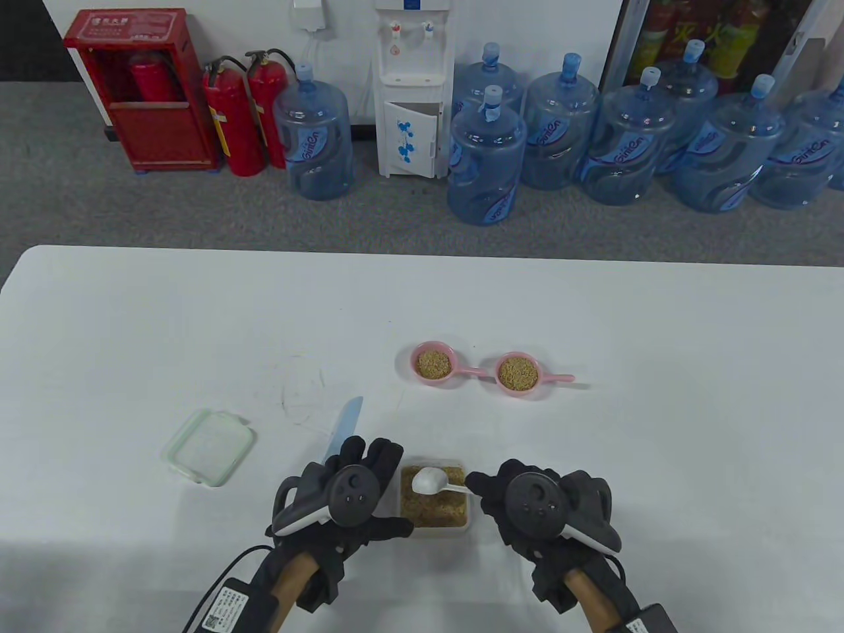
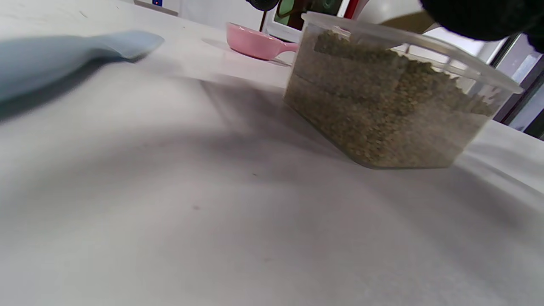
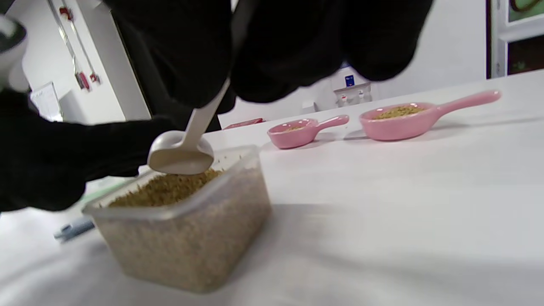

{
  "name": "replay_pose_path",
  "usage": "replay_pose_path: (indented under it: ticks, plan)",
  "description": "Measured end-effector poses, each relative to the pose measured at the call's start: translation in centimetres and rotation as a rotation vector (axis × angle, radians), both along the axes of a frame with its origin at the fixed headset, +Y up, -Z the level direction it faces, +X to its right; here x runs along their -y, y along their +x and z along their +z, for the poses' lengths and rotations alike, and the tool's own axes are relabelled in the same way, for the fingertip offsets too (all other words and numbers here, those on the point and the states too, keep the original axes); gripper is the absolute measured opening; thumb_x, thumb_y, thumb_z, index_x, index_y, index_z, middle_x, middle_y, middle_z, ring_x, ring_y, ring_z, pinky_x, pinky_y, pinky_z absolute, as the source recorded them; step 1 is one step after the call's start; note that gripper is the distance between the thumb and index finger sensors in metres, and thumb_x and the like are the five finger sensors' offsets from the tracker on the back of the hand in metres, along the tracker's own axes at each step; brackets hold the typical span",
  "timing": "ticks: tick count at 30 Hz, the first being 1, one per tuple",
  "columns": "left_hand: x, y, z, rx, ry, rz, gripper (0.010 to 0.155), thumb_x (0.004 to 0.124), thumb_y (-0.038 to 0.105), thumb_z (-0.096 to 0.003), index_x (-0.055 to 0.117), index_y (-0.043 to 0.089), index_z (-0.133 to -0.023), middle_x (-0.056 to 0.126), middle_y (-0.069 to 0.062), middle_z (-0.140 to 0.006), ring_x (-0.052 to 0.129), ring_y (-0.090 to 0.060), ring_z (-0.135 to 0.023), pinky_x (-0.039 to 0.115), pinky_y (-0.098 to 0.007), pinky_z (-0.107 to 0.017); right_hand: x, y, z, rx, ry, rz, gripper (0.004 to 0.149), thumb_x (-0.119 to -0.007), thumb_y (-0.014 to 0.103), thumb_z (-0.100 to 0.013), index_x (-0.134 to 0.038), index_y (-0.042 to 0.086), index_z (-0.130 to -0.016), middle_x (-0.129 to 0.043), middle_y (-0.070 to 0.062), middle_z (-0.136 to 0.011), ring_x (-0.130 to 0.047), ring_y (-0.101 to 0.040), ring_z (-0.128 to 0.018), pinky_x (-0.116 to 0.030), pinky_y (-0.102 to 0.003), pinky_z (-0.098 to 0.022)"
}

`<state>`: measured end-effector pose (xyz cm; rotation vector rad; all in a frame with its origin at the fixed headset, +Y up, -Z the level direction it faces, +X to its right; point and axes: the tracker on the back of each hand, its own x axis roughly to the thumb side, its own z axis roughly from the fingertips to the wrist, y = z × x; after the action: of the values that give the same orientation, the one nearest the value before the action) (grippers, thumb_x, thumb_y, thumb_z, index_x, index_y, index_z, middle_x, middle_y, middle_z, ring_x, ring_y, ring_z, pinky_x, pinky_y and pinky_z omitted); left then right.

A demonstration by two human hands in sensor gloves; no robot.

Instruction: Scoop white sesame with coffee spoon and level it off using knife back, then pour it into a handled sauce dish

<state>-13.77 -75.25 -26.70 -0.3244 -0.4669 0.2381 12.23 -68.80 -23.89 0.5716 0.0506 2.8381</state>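
Note:
A clear tub of sesame (image 1: 435,511) stands at the near edge between my hands. My right hand (image 1: 480,489) pinches the handle of a white coffee spoon (image 1: 429,480). The spoon's bowl (image 3: 180,155) rests on the sesame with nothing in it. My left hand (image 1: 389,491) wraps the tub's left side, its thumb (image 2: 480,17) at the rim. The light blue knife (image 1: 344,425) lies on the table under that hand, blade pointing away. Two pink handled sauce dishes (image 1: 417,359) (image 1: 557,378) sit farther back, each with sesame in it.
The tub's lid (image 1: 210,446) lies to the left of my left hand. Beyond the table's far edge are water bottles, a dispenser and fire extinguishers on the floor.

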Motion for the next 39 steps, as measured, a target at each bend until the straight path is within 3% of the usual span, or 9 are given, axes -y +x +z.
replay_pose_path:
  ticks: [7, 13, 19, 28, 37, 39]
  plan:
    - [0.6, 0.7, -0.1, 0.010, -0.023, -0.005, 0.101, 0.067, 0.071, -0.0409, 0.023, 0.025, -0.120, 0.028, -0.006, -0.129, 0.027, -0.051, -0.117, 0.039, -0.064, -0.084, 1.2, -0.8, 0.3, -0.011, 0.044, 0.089, 0.042, -0.080, 0.032, -0.057, -0.082, 0.028, -0.099, -0.088, -0.013, -0.081, -0.089, -0.016, -0.050, -0.076, -0.052, -0.060]
    - [0.5, 0.8, -0.2, 0.010, -0.030, -0.025, 0.102, 0.068, 0.071, -0.0410, 0.024, 0.024, -0.120, 0.031, -0.006, -0.129, 0.028, -0.052, -0.117, 0.039, -0.064, -0.084, 1.5, -0.7, 0.4, -0.005, -0.022, 0.108, 0.042, -0.079, 0.033, -0.058, -0.083, 0.024, -0.099, -0.090, -0.013, -0.078, -0.090, -0.015, -0.047, -0.078, -0.050, -0.057]
    - [0.5, 0.8, -0.1, 0.009, -0.023, -0.031, 0.101, 0.067, 0.071, -0.0408, 0.024, 0.025, -0.120, 0.033, -0.007, -0.129, 0.028, -0.052, -0.116, 0.040, -0.064, -0.083, 1.8, -0.4, 0.1, 0.003, -0.183, -0.030, 0.043, -0.077, 0.032, -0.058, -0.085, 0.015, -0.097, -0.095, -0.011, -0.068, -0.090, -0.011, -0.036, -0.082, -0.046, -0.049]
    - [0.5, 0.8, 0.0, 0.006, -0.025, -0.026, 0.101, 0.066, 0.071, -0.0408, 0.023, 0.025, -0.120, 0.033, -0.007, -0.129, 0.028, -0.052, -0.116, 0.040, -0.064, -0.083, 3.8, 1.2, -1.2, 0.127, -0.453, -0.302, 0.044, -0.074, 0.031, -0.058, -0.092, 0.004, -0.089, -0.101, -0.006, -0.050, -0.091, -0.005, -0.021, -0.088, -0.040, -0.037]
    - [0.4, 0.8, 0.0, 0.007, -0.025, -0.030, 0.101, 0.066, 0.071, -0.0409, 0.023, 0.025, -0.120, 0.032, -0.007, -0.129, 0.027, -0.052, -0.116, 0.040, -0.063, -0.083, 7.5, 3.4, -2.4, 0.231, -0.827, -0.635, 0.044, -0.070, 0.030, -0.059, -0.092, 0.001, -0.084, -0.100, -0.003, -0.047, -0.091, -0.004, -0.019, -0.088, -0.039, -0.035]
    - [0.5, 0.8, 0.0, 0.006, -0.026, -0.028, 0.101, 0.066, 0.071, -0.0408, 0.023, 0.025, -0.120, 0.032, -0.007, -0.129, 0.027, -0.053, -0.116, 0.040, -0.064, -0.083, 7.8, 3.7, -2.5, 0.241, -0.850, -0.668, 0.044, -0.070, 0.031, -0.060, -0.091, 0.002, -0.084, -0.100, -0.003, -0.047, -0.091, -0.004, -0.019, -0.088, -0.039, -0.035]
